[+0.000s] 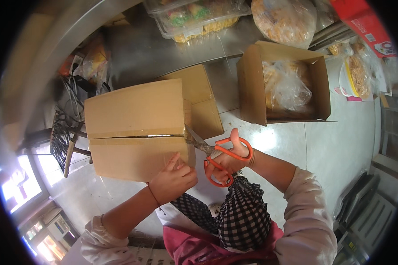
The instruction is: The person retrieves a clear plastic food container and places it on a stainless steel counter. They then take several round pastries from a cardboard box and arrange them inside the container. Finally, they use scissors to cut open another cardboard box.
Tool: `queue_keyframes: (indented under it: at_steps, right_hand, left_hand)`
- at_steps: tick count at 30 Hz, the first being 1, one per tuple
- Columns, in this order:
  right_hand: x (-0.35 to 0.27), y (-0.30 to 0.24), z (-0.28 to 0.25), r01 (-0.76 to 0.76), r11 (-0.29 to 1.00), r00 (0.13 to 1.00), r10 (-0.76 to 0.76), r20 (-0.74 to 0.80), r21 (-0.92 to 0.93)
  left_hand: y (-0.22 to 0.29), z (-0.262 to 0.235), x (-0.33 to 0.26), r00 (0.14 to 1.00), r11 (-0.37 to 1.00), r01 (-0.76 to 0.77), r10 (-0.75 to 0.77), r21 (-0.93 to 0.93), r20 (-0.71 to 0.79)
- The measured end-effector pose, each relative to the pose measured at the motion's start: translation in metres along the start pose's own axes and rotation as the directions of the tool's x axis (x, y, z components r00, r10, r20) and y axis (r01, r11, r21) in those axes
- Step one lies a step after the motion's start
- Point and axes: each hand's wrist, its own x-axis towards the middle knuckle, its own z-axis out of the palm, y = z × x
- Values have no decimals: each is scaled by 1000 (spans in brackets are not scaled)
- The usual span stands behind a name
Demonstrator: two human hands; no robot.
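Head view: the left fingers [173,161] are partly curled, index extended against the near part of a taped cardboard box [135,110]; whether the curled ones grip anything, I cannot tell. The right fingers [220,174] are closed around orange-handled scissors [208,149], whose slightly parted blades meet the box's end, just ahead of the left fingers. The box lies ahead and to the left of both hands, its seam running crosswise.

Around the fingers spreads a pale tiled floor [292,148], glare shining just right of the scissors. Ahead and right of the right fingers stands an open carton [250,88] holding a clear plastic bag [287,86]. Well beyond the left fingers runs a grey metal tabletop [135,53], carrying clear plastic containers [201,22]. Far left are dark cables [71,95] and a bright window [22,179]; a yellow-rimmed tub [347,79] sits far right.
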Motion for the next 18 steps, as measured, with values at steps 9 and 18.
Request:
queue_keyframes:
  at_steps: [9,18]
  right_hand:
    - [-12,-22,4,-128,955,947,37,-320,-267]
    - [-17,7,36,75,939,904,-206,-375,-335]
  left_hand:
    - [1,0,3,1000,1000,-2,1,14,14]
    - [-17,-14,6,986,980,159,-152,122,-64]
